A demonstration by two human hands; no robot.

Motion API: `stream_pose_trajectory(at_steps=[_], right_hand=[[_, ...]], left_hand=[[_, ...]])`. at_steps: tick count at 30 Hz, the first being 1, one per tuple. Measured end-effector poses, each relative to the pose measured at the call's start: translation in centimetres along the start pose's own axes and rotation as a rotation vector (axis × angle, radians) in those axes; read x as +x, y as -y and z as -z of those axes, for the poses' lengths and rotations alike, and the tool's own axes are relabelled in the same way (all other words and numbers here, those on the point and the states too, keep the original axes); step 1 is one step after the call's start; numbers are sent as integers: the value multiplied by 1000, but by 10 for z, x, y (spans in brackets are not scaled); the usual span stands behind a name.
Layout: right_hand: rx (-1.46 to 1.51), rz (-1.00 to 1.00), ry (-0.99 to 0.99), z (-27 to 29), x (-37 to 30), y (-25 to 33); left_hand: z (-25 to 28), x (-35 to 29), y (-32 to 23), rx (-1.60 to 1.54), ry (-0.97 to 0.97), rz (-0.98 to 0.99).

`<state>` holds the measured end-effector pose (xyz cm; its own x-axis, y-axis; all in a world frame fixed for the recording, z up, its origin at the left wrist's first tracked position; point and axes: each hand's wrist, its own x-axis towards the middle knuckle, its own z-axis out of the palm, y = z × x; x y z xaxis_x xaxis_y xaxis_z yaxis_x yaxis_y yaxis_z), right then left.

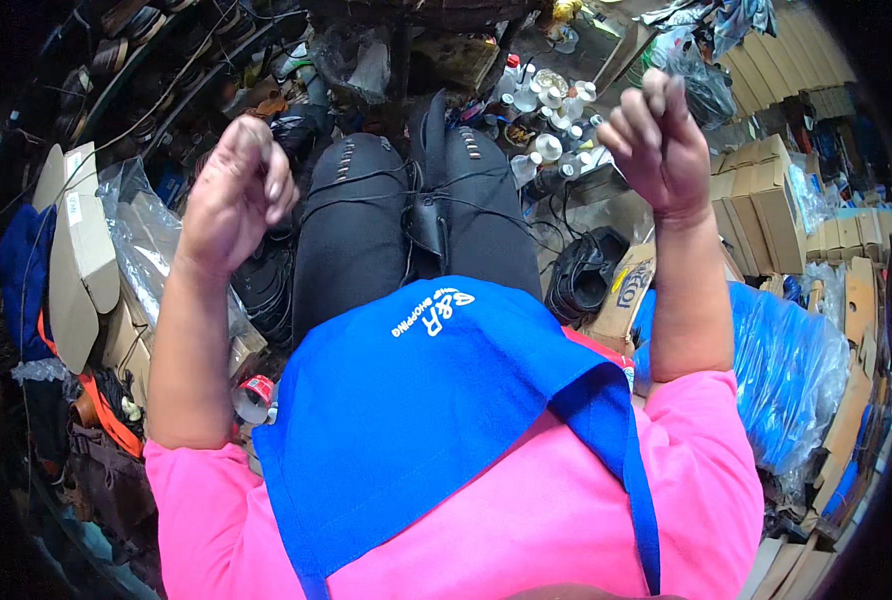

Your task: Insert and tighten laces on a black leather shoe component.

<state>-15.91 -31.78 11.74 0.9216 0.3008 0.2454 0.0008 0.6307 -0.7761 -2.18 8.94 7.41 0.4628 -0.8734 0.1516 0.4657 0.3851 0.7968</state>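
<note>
Beyond the blue apron (396, 420), both hands were raised well apart, one on each side of the wearer's legs. The left hand (244, 190), up and to the left of the apron, had its fingers bent inward with the thumb close against them. The right hand (658, 145), up and to the right of the apron, was likewise narrow, fingers curled; whether either gripped a fine thread could not be told.

Just past the apron's upper edge, a black piece (428, 226) stood between the thighs of the black trousers (346, 250), with thin dark cords (471, 177) trailing across both legs.

To the right of the apron lay a black shoe (591, 272), and farther right a blue bundle (766, 370) in clear plastic. Farther beyond the apron, to its upper right, white-capped bottles (548, 148) stood crowded together, with cardboard boxes (766, 205) past the right hand. Close to the apron's left edge was a clear bottle (252, 405) with a red label; farther left stood pale cardboard pieces (91, 265).
</note>
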Motion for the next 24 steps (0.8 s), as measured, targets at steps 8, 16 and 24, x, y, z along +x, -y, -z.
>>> stream_pose_trajectory(at_steps=[8,16,24], right_hand=[[-1774,-768,-434,44,-102,16],[-2143,-1405,-1264,120,-346,174],[-1224,-384,-475,41,-95,-87]], left_hand=[[32,-74,-69,2103,-275,131],[110,-282,-314,2483,-1390,357],[-28,-5,31,1716,-309,-14]])
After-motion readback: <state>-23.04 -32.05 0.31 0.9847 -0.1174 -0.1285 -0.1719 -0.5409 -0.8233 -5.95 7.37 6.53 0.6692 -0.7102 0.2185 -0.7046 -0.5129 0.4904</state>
